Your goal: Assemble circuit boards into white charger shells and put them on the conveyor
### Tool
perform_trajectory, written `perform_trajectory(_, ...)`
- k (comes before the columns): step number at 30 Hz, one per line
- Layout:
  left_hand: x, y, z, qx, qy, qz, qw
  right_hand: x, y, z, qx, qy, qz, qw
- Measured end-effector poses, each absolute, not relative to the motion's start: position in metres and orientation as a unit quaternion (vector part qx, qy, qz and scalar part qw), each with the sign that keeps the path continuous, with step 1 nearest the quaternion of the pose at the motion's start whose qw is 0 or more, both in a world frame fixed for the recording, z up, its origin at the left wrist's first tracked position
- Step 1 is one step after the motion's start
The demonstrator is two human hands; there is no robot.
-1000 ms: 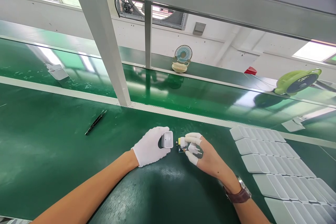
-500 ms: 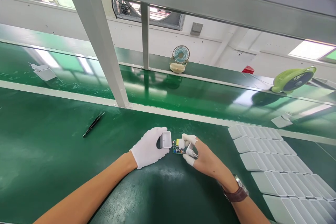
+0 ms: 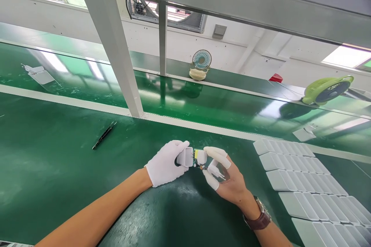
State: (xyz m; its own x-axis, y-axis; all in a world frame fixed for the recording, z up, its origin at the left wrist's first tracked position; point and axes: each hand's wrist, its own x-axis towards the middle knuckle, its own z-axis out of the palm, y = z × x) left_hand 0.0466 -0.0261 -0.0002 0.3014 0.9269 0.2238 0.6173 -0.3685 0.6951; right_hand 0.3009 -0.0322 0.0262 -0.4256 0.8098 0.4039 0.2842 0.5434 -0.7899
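Note:
My left hand point(image 3: 167, 164), in a white glove, is closed round a white charger housing point(image 3: 186, 157) whose open end faces right. A circuit board point(image 3: 199, 157) with yellow and white components is at that opening; whether its edge is inside I cannot tell. My right hand point(image 3: 224, 173), with white covers on its fingers, grips the board between thumb and fingertips. A white plug end piece point(image 3: 216, 170) with prongs sits at the board's right, within the curve of this hand.
Black tweezers point(image 3: 104, 136) lie on the green table at left. Rows of white housings point(image 3: 307, 185) stand at right. Beyond a pale rail runs a green conveyor point(image 3: 226, 106) with white parts on it. A grey post point(image 3: 111, 46) rises from the rail.
The circuit board has come left to the housing's opening. My right hand's fingers have stretched out further round it. White parts on the conveyor have shifted left.

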Motion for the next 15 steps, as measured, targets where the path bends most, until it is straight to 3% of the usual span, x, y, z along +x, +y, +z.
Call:
perform_trajectory(7,0.047,-0.027,0.000,0.776,0.491,0.305,0.253,0.296,-0.032,0.021,-0.299,-0.781,0.324,0.442)
perform_trajectory(15,0.050,-0.027,0.010,0.794,0.472,0.303,0.234,0.295,-0.033,0.018,-0.293,-0.791,0.334,0.422)
